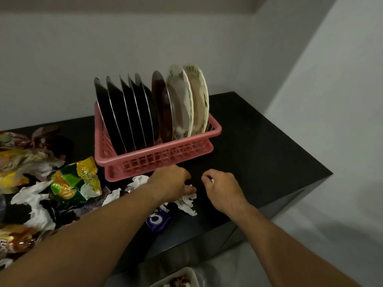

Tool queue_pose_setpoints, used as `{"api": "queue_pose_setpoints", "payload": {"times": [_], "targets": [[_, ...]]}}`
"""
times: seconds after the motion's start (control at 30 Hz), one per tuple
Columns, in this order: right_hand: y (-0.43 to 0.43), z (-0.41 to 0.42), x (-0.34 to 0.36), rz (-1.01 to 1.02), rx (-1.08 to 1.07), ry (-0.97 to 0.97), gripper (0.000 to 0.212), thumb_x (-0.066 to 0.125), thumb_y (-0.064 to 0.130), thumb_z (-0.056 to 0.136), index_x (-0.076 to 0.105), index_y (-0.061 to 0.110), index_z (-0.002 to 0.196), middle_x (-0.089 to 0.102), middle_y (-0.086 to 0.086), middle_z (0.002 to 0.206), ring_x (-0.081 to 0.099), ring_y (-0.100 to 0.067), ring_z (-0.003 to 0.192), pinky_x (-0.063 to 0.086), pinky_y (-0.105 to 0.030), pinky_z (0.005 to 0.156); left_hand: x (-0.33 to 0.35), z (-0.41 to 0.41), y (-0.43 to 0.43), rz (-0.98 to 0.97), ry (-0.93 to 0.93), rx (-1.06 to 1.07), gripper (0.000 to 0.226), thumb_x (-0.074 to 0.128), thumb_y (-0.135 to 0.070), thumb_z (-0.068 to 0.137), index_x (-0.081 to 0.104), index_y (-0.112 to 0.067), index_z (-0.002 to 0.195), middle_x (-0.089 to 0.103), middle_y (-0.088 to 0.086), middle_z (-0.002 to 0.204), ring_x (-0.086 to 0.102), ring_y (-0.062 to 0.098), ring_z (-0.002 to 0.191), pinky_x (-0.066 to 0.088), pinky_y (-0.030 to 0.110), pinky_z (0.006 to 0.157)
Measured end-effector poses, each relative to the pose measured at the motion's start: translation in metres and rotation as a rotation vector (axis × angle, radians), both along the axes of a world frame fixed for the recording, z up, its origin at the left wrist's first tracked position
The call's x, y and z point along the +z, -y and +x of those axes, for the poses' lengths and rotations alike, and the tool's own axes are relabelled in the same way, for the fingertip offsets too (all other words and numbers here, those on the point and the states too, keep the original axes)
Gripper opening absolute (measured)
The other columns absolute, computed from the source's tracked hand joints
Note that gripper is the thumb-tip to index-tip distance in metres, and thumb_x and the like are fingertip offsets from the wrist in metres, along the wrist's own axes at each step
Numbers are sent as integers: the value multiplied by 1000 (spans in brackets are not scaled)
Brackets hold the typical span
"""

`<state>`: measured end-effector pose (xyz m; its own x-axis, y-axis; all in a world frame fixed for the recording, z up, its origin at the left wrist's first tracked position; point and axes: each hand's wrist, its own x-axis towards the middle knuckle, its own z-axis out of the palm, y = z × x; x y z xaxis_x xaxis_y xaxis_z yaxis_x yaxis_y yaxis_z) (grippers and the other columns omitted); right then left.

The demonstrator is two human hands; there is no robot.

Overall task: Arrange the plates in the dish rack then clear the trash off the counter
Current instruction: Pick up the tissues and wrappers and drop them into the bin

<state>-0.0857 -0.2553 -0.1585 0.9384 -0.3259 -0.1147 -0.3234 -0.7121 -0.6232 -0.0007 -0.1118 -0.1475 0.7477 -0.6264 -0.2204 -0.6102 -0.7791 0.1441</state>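
Black counter (259, 141) set in a corner of plain pale walls; all positions are relative to the pink dish rack (157, 158).

Far left of rack: pile of crumpled snack wrappers (22, 154), partly blurred. Left-front of rack: green-yellow snack bag (72, 183), with loose white tissues (39, 204) around it.

Inside the rack, all plates stand on edge. Dark steel plates (128, 112) fill the left and middle slots, and two cream floral plates (182, 104) sit at the right end.

Left forearm comes in from bottom left, stretched out low across the trash. Left hand (172, 181) is palm down just in front of the rack's front wall, fingers curled under, thumb pressed onto a crumpled tissue (186, 201); it looks like a grip on that tissue. Purple wrapper (157, 220) lies beside that forearm, further from the rack.

Right forearm comes in from bottom right. Right hand (221, 187) is in front of the rack's right corner, near the left hand but not touching it, wrist bent and fingers curled in tight. A small white speck shows at its fingertips, and I can't tell whether it is pinching anything.
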Motion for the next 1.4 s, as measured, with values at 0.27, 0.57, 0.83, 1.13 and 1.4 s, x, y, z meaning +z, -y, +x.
{"api": "queue_pose_setpoints", "payload": {"times": [0.27,0.57,0.83,1.13,1.4], "targets": [[7,-18,5,-4,-68,-28,33,43,35,101,64,18,81,64,-1,75,62,-17,68,55,-42,68,-6,4,18,-150,25,-35,20,61,-43,89,70,-27,95,62,-6,99,59,14,87,45,30,71],[10,-22,22,99,-6,33,12,52,24,97,64,25,100,64,7,93,65,-10,80,58,-29,72,65,13,11,-501,6,1,20,42,-42,100,45,-34,82,50,-10,82,52,8,73,36,24,59],[6,-16,15,286,-2,-35,12,57,26,98,63,22,108,63,-2,94,68,-16,69,55,-24,53,70,-23,-1,-671,-188,234,4,63,-23,93,65,-22,90,65,-2,83,54,7,51,41,16,42],[-18,-24,17,75,50,72,41,44,40,99,56,17,68,58,0,65,53,-17,57,45,-35,56,43,-56,-28,-787,-310,408,18,75,-7,77,60,-16,74,65,8,80,54,12,53,46,24,50],[-52,-46,33,-2,142,-26,18,41,20,102,51,17,117,59,-2,97,61,-16,78,56,-36,68,40,-73,-62,-736,-249,251,19,54,-14,97,69,-22,106,69,0,84,67,6,63,49,19,48]]}}
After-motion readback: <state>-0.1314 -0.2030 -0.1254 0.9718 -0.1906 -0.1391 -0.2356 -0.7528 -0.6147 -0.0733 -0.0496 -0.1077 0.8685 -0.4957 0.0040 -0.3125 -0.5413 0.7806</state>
